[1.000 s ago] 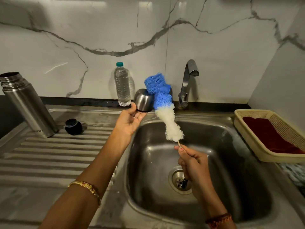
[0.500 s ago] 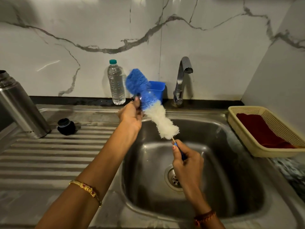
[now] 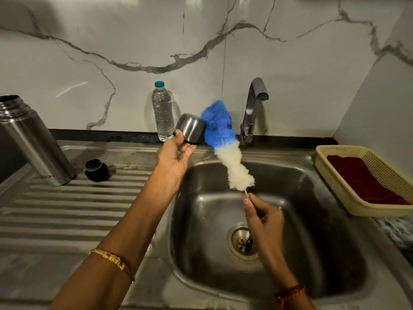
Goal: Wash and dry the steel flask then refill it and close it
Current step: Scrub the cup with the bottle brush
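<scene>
The steel flask (image 3: 33, 139) stands open on the ribbed drainboard at the far left, with its black stopper (image 3: 96, 170) lying beside it. My left hand (image 3: 176, 153) holds the flask's steel cup lid (image 3: 190, 131) by its rim above the sink's back left corner. My right hand (image 3: 261, 214) grips the thin handle of a blue and white bottle brush (image 3: 223, 142) over the sink. The brush's blue tip lies against the cup's right side.
The steel sink (image 3: 312, 198) with its drain sits below my hands, and the tap (image 3: 253, 108) stands behind it. A clear water bottle (image 3: 163, 113) stands at the wall. A cream basket (image 3: 335, 182) holding a red cloth sits on the right.
The brush swung left over the cup half a second ago, hiding it. Now it is back to the cup's right side and the cup shows again.
</scene>
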`<state>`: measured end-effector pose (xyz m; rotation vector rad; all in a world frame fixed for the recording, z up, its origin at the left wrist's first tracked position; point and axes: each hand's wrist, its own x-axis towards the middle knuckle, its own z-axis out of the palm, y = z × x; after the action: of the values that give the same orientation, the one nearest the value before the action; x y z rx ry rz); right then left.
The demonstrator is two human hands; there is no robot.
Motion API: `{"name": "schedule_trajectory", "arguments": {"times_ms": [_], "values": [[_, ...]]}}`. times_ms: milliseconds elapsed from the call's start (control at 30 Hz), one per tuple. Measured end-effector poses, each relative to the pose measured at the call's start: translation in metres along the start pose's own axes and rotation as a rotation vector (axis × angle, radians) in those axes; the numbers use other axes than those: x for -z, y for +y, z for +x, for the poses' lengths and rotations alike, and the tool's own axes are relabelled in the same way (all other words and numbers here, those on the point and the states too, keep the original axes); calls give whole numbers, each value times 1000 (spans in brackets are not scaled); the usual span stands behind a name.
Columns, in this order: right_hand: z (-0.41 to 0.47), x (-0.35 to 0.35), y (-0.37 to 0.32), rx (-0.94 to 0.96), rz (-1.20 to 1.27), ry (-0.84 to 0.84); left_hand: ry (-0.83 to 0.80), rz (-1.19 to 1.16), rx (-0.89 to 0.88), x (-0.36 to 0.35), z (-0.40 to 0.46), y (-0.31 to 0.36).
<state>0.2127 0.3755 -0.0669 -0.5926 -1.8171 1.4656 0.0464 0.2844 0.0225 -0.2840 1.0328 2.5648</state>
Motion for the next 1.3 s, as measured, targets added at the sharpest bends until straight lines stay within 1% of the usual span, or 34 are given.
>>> {"name": "schedule_trajectory", "arguments": {"times_ms": [133,233,367,567,667,733,867,967,1067,1167,1233,1300], "values": [[-15,-5,-5,-9,107,-64,-35,-115,-3,-4,6,13],[-19,-13,-11,22,100,-94,-39,-139,28,-2,9,20],[-5,-10,-3,19,138,-48,-54,-74,58,7,7,11],[-17,-12,-1,20,66,-101,11,-128,66,6,13,15],[-8,-13,2,-8,80,-79,-29,-126,86,7,12,14],[-2,-13,7,-29,128,-58,-46,-139,63,7,8,15],[-12,-12,6,-43,132,-85,-62,-128,26,-2,3,21],[-21,-13,1,11,118,-80,-40,-220,4,-8,5,30],[-20,-16,-1,26,109,-65,-23,-293,28,-5,7,34],[-10,-18,3,-1,98,-72,-63,-303,71,-1,1,27],[-7,-17,4,-1,93,-79,-37,-290,78,-1,-2,22],[-14,-17,0,21,99,-76,-8,-325,73,-2,-3,22]]}}
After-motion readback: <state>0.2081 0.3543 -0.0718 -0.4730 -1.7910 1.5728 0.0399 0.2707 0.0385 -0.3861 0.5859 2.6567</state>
